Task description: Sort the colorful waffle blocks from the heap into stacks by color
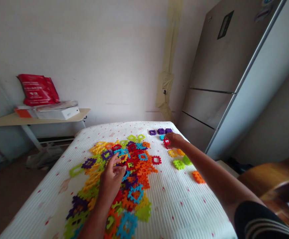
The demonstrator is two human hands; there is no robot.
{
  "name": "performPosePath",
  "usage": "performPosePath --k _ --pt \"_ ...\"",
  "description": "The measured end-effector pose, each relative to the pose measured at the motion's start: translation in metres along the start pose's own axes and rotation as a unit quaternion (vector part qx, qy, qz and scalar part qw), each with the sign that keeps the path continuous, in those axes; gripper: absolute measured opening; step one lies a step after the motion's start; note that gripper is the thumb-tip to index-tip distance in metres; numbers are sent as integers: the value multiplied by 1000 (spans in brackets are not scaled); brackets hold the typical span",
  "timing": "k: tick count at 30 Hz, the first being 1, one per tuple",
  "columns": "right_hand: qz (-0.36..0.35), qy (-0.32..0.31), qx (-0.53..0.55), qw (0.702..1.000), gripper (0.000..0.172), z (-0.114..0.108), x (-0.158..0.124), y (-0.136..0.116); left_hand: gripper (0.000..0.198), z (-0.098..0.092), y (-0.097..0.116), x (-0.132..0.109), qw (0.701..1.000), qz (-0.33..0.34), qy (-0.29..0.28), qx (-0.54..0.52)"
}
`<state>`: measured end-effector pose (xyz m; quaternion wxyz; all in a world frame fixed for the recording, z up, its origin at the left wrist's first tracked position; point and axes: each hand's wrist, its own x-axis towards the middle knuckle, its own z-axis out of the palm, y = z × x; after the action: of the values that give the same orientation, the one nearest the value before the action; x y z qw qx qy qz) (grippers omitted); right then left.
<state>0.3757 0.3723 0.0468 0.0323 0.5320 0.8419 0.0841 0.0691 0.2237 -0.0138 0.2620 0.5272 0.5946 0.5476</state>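
Note:
A big pile of colourful interlocking plastic tiles [124, 169] lies on a table covered with a white ribbed cloth [179, 202]. My left hand [112, 177] rests on the pile, fingers loosely spread over orange and blue tiles. My right hand [174, 140] reaches to the far right of the table, its fingers pinched on a red tile [166, 142]. Sorted small groups lie near it: purple tiles [160, 131], yellow and orange tiles [175, 153], green tiles [181, 163] and a lone orange tile [198, 177]. A single red tile [156, 160] sits between the pile and these groups.
A grey refrigerator [224, 79] stands at the right behind the table. A low shelf [35, 118] at the left carries a red bag [38, 89] and a white box [57, 113]. A wooden chair [271, 179] is at the right edge.

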Motion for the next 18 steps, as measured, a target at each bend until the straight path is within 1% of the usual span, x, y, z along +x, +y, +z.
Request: performPosePath --k 3,5,8,10,13,18 --pt "32 -43 -16 998 46 14 11 23 61 2 -2 1 1000 1 6 6" --pt "44 -68 -20 997 46 23 15 29 60 2 -3 1 1000 1 9 9" --pt "49 -90 -17 995 38 33 20 30 61 1 -5 1 1000 1 4 14" --pt "47 -92 -11 995 42 37 24 31 60 1 -6 1 1000 2 3 16" --pt "42 -85 3 996 60 40 27 31 57 1 -6 1 1000 1 5 23" --pt "36 -66 35 997 62 45 28 31 55 1 -8 0 1000 -1 5 31"
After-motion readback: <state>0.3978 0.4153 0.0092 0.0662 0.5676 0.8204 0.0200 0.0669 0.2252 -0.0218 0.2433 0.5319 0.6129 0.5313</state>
